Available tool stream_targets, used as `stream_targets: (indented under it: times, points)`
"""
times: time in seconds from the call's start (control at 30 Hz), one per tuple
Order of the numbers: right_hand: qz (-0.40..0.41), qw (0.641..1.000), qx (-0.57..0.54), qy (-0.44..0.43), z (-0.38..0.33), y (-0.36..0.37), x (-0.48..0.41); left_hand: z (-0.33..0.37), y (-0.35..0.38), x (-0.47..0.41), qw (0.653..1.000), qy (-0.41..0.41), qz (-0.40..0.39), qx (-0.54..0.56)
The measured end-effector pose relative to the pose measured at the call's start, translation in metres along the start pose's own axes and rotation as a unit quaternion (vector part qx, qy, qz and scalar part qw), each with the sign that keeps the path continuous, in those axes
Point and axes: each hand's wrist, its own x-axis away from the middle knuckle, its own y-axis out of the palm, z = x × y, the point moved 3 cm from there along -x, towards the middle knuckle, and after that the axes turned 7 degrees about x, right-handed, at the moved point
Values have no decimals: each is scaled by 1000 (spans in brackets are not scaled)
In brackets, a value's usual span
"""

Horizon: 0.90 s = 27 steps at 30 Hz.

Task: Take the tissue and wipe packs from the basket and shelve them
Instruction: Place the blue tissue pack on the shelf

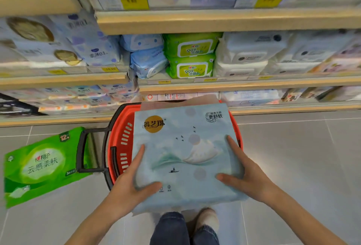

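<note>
A large pale-blue tissue pack [185, 147] with a gold round logo and a mountain picture lies flat over the red shopping basket [121, 137]. My left hand [134, 182] grips its near left edge, thumb on top. My right hand [240, 172] grips its near right edge the same way. A pinkish pack [175, 101] shows in the basket behind the blue one. The basket's inside is mostly hidden under the pack.
A green tissue pack [39, 166] lies on the grey tile floor left of the basket, by its black handle [84, 151]. Wooden shelves [234, 84] ahead hold green wipe packs [190, 55], blue and white packs. My knee and shoe [207, 219] are below the pack.
</note>
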Motion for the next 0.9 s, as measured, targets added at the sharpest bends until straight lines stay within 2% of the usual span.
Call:
stream_targets:
  times: [0.2, 0.43, 0.63, 0.9]
  points:
    - [94, 991, 49, -77, -94, -46, 60, 113, -26, 44, 992, 115, 15, -53]
    - [209, 955, 61, -200, -221, -87, 158, 254, -67, 125, 964, 249, 27, -83]
    - [249, 922, 76, -287, -329, -105, 242, 360, -106, 211, 925, 361, 55, -101]
    - [314, 850, 95, -411, -461, -138, 335, 480, -146, 311, 861, 475, 119, -138]
